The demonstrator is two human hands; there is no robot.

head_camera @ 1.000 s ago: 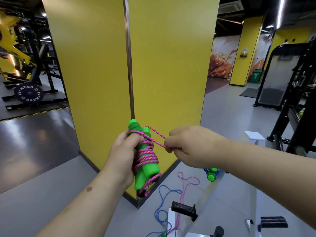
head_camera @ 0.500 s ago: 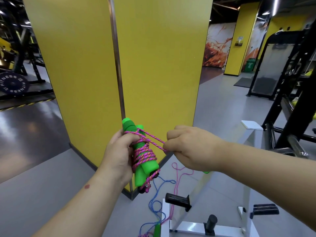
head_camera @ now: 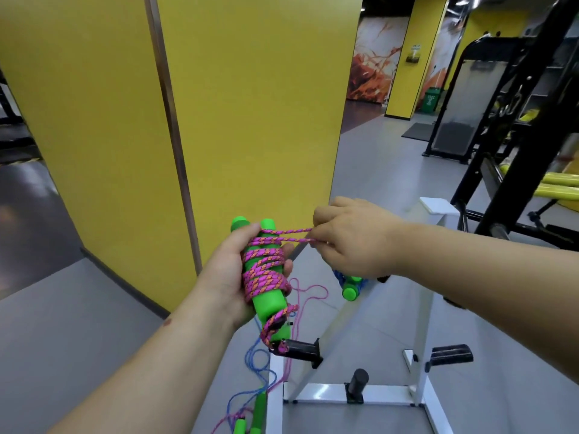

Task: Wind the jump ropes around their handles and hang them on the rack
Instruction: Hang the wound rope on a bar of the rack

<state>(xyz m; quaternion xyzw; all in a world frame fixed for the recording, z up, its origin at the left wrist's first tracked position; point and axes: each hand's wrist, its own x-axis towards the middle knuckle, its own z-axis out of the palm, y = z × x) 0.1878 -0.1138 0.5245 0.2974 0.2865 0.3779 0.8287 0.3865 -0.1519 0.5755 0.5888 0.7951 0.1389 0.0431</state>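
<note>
left hand [head_camera: 230, 278] grips the two green handles [head_camera: 264, 274] upright, fingers curled round the bundle. right hand [head_camera: 351, 238] pinches a taut doubled loop of pink rope [head_camera: 293, 234] pulled sideways off the top wrap. since a second ago the view has swung right and down, bringing the white rack [head_camera: 419, 311] in close, and the loop looks drawn out longer. winding looks nearly done; probably tucking the end before hanging. a blue-wound rope [head_camera: 351, 285] hangs on the rack; loose ropes [head_camera: 250, 399] on the floor remain.

White rack [head_camera: 419, 311] and yellow pillar [head_camera: 250, 120] crowd ahead.
</note>
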